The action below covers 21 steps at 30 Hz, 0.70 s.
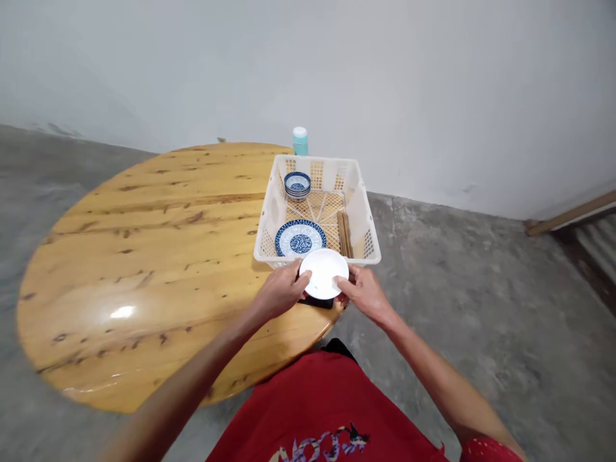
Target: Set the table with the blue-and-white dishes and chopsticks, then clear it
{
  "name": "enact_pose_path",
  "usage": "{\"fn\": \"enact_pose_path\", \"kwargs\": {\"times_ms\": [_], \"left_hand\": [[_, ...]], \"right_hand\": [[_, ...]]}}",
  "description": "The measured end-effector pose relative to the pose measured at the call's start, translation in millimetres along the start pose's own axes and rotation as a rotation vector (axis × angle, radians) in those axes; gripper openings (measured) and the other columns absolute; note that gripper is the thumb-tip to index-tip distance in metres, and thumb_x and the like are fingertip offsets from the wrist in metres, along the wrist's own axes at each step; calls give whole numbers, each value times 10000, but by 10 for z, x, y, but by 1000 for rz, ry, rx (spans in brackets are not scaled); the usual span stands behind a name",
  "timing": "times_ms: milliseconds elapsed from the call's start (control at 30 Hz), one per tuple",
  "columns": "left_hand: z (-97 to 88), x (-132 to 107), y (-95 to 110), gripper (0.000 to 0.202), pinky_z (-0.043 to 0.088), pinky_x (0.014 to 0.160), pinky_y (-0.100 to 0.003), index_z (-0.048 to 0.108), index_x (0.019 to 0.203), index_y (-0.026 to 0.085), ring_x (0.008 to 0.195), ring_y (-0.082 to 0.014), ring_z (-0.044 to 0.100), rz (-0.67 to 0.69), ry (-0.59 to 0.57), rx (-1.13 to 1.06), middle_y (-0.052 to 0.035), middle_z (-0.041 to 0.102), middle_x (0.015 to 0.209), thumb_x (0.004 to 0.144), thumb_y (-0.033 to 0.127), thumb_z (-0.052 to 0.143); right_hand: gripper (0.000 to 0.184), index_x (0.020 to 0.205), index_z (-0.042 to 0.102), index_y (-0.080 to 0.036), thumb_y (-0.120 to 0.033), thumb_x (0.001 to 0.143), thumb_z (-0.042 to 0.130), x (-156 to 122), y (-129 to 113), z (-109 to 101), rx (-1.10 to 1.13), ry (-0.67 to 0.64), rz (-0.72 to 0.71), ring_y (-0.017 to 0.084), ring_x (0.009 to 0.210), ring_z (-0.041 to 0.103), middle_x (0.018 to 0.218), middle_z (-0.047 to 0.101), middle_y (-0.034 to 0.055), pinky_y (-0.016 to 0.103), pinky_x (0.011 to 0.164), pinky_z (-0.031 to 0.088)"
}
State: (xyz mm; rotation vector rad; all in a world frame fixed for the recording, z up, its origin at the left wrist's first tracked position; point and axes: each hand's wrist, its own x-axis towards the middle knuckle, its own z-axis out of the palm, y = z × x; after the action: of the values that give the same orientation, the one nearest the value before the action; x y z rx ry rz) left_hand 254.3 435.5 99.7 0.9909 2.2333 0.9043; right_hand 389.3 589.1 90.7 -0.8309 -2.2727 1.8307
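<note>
Between my two hands is a small white dish point(324, 269), held above the table's edge just in front of the basket. My left hand point(285, 287) grips its left rim, thumb on top. On the opposite rim my right hand point(364, 290) pinches it the same way, with the fingers underneath hidden. Behind it stands a white plastic basket point(264, 250). Inside lie a blue-and-white patterned plate point(301, 239), a stack of small blue-rimmed bowls point(297, 185) at the back left, and a bundle of wooden chopsticks point(344, 235) along the right side.
The basket rests on the right end of a glossy oval wooden table point(158, 256). Behind it is a turquoise bottle with a white lid point(300, 141). A black object point(321, 303) lies partly hidden under the dish. Grey wall and concrete floor surround the table.
</note>
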Motion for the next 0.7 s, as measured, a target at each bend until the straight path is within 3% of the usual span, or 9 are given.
{"fn": "enact_pose_path", "kwargs": {"times_ms": [167,333,533,700], "left_hand": [[-221,544,71,300,492,631,-269,626,959,134,603,-186,675,35,-54,-48,-52,705,709,905,360,436],[-298,1169,29,302,526,674,-281,655,970,98,629,-190,694,-8,-80,-106,-79,718,738,892,302,446],[-243,2158,-137,326,557,702,-336,665,1023,41,663,-210,704,-142,-57,-185,-139,725,783,874,235,448],[-54,3022,-403,325,563,718,-326,665,1050,58,607,-191,690,-237,36,-145,-102,716,699,858,225,462]], "right_hand": [[93,820,576,-120,-203,782,590,437,-287,-145,53,54,82,152,485,652,565,644,16,211,430,535],[44,810,592,-86,-121,803,566,1045,-385,-298,104,18,183,136,459,632,535,650,44,195,421,529],[37,797,588,-84,-83,813,554,2042,-336,-516,65,-4,262,131,455,624,519,644,51,191,428,526],[39,830,587,-73,-63,802,563,2936,-187,-650,-16,8,314,147,441,617,524,633,52,198,389,497]]}}
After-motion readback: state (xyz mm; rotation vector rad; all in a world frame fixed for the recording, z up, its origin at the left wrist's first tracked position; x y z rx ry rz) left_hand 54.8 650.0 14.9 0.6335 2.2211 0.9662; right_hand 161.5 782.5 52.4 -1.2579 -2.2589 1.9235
